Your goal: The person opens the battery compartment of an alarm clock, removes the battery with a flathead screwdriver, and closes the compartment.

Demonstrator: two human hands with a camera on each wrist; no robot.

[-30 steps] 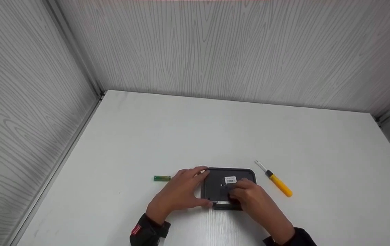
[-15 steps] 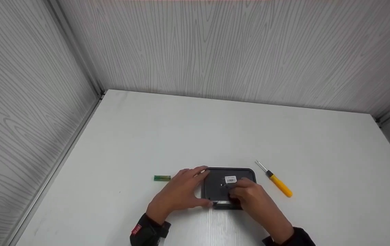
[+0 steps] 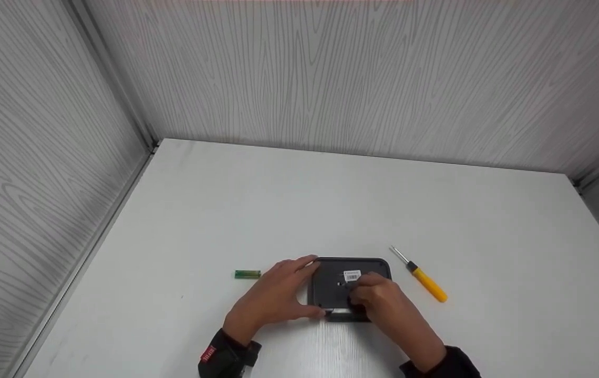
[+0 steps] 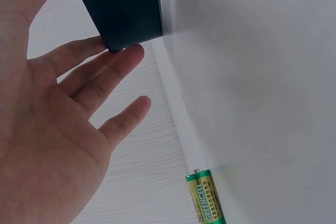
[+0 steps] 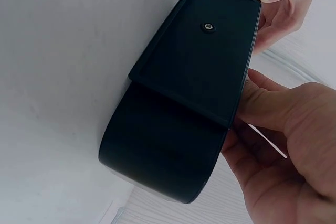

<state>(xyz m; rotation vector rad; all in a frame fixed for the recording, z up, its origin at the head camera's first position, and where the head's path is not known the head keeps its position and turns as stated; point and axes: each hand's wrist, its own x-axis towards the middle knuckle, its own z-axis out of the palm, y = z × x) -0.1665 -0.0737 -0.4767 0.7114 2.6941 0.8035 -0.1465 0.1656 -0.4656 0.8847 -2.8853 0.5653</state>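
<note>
A black device (image 3: 327,289), rectangular with rounded corners, stands at the front of the table with its label side facing the head camera. A white barcode label (image 3: 352,275) is on that side, and the right wrist view shows a screw (image 5: 208,27) in its slanted end. My left hand (image 3: 273,294) holds the device's left end between thumb and fingers; in the left wrist view the little finger is off it. On the label side, my right hand (image 3: 381,299) has curled fingers and thumb pressed close. Whatever lies between those fingertips is hidden.
Left of my left hand lies a pair of green and gold batteries (image 3: 247,274), marked GREENCELL in the left wrist view. A yellow-handled screwdriver (image 3: 428,284) lies to the right, tip pointing away. Grey wood-grain panels (image 3: 299,79) border the white table (image 3: 299,199).
</note>
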